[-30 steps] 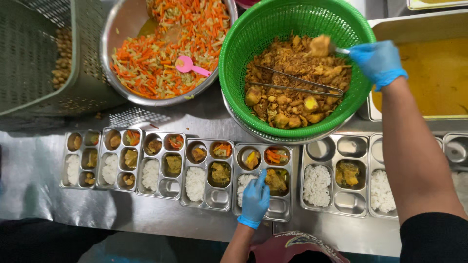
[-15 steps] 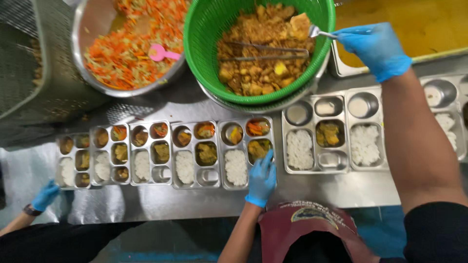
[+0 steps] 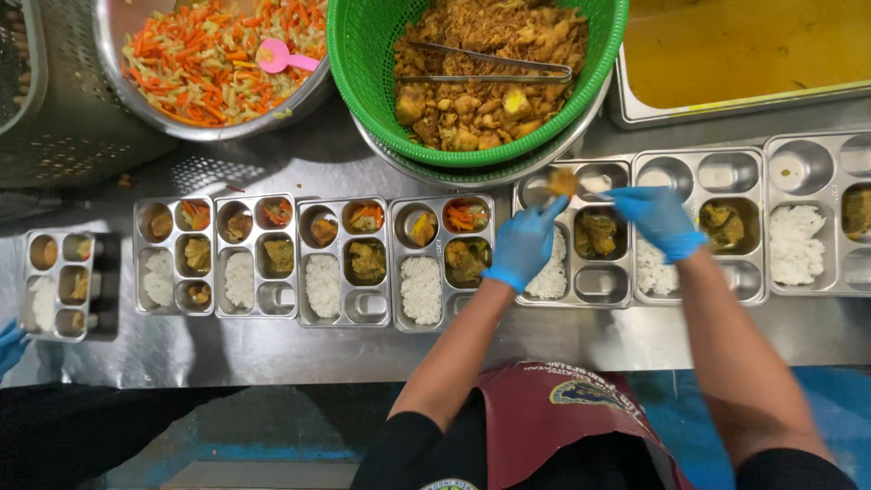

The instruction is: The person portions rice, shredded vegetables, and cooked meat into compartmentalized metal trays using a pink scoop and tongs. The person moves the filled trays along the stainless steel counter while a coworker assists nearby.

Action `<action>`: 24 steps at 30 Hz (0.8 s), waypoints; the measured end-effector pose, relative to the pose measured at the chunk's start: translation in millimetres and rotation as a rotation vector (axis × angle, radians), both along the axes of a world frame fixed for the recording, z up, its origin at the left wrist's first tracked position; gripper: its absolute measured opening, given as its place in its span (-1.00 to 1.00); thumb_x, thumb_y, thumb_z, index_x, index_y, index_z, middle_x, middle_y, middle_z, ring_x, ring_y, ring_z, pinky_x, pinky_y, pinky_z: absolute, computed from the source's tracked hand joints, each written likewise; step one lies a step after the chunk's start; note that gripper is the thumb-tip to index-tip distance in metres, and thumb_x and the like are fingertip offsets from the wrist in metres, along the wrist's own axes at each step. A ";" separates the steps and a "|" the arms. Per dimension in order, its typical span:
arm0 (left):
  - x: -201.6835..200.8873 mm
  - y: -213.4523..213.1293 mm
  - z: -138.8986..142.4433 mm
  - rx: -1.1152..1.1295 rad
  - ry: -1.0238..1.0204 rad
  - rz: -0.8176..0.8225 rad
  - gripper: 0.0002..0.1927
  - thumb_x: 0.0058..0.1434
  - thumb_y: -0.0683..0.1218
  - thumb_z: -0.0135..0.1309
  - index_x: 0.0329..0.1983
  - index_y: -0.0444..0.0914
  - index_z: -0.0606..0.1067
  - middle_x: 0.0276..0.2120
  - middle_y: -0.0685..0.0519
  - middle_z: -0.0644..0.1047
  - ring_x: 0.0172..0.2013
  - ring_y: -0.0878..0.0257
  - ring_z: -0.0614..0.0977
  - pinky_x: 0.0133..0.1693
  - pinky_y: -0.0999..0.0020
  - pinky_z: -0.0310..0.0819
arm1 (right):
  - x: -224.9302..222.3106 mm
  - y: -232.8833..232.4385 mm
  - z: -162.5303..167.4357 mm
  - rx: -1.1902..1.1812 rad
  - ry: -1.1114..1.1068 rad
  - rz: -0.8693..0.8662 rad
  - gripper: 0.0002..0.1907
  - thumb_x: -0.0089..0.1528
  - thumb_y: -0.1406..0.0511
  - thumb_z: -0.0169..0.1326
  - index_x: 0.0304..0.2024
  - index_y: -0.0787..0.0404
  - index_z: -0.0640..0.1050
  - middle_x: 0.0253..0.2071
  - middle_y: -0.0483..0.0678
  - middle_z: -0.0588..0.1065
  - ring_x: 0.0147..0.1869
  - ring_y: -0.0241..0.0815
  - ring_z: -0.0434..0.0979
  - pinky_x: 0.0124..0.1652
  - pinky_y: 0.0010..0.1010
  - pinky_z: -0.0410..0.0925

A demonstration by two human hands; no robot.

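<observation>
- The gloved fingers [image 3: 550, 214] of the left hand [image 3: 521, 247], loosely curled and holding nothing, reach with a pointed forefinger to the rim of a steel meal tray [image 3: 590, 289] on the table [image 3: 272, 349].
- The right hand [image 3: 658, 220], also in a blue glove, is closed around a spoon [image 3: 594, 188] whose handle is mostly hidden; the spoon is blurred over the tray's upper compartments.
- A piece of fried food [image 3: 562, 181], blurred, sits at the tray's top left compartment, just beside the left forefinger.
- The tray carries white rice [image 3: 552, 279] and a dark green-brown stew portion [image 3: 597, 233] between the two hands.
- A green plastic colander [image 3: 363, 73] heaped with fried pieces stands just above the tray, with metal tongs [image 3: 485, 65] lying across the food.
- To the left, filled trays [image 3: 345, 263] line the table in a row.
- A steel bowl [image 3: 308, 91] of shredded carrot salad holds a pink spoon [image 3: 283, 59].
- A pan of yellow sauce [image 3: 744, 45] stands at upper right.
- Another person's blue-gloved hand [image 3: 9, 345] shows at the far left edge.
</observation>
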State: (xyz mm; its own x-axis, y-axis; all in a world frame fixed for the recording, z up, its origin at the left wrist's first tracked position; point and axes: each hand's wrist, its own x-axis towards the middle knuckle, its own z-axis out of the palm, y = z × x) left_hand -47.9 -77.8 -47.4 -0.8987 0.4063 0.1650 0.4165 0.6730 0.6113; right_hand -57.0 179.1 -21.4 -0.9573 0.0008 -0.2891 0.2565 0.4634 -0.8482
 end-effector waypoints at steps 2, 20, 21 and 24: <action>-19.2 10.8 -17.0 -0.125 -0.031 -0.018 -0.42 0.22 -0.23 -0.02 0.34 -0.02 0.43 -0.21 -0.15 0.55 -0.21 -0.09 0.60 -0.16 -0.02 0.50 | -6.7 -25.3 -27.7 0.028 -0.079 0.004 -0.66 0.28 0.19 0.06 0.03 0.16 0.66 -0.24 0.05 0.67 -0.22 -0.16 0.62 -0.15 -0.32 0.45; 3.4 -11.1 -69.4 -0.329 0.061 0.120 -0.85 0.18 -0.15 0.01 -0.25 -0.09 0.57 -0.29 -0.01 0.60 -0.24 0.09 0.66 -0.17 0.14 0.56 | 87.6 53.5 -0.1 -0.125 -0.171 -0.313 -0.66 0.42 0.33 0.03 0.22 0.20 0.62 -0.33 -0.27 0.41 -0.39 -0.50 0.23 -0.40 -0.64 0.09; 6.3 -17.6 -70.2 -0.337 0.055 0.091 -0.86 0.19 -0.14 0.01 -0.26 -0.08 0.57 -0.28 0.02 0.60 -0.23 0.09 0.66 -0.19 0.13 0.55 | 89.1 54.2 -6.7 -0.164 -0.165 -0.317 -0.65 0.41 0.34 0.03 0.23 0.21 0.61 -0.31 -0.28 0.42 -0.38 -0.52 0.25 -0.40 -0.65 0.10; 14.7 -40.4 -63.9 -0.312 0.104 0.052 -0.84 0.18 -0.09 0.02 -0.24 -0.10 0.58 -0.32 0.04 0.59 -0.25 0.09 0.65 -0.30 0.11 0.53 | 85.5 54.9 -29.6 -0.243 -0.108 -0.286 -0.69 0.43 0.37 0.03 0.22 0.26 0.58 -0.26 -0.27 0.43 -0.35 -0.54 0.26 -0.38 -0.70 0.08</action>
State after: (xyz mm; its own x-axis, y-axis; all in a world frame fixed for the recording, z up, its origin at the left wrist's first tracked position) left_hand -33.2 -118.2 -111.3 -0.9047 0.4054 0.1314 0.4255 0.8433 0.3283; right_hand 28.5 234.0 -51.0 -0.8922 0.1827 -0.4131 0.4404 0.1494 -0.8853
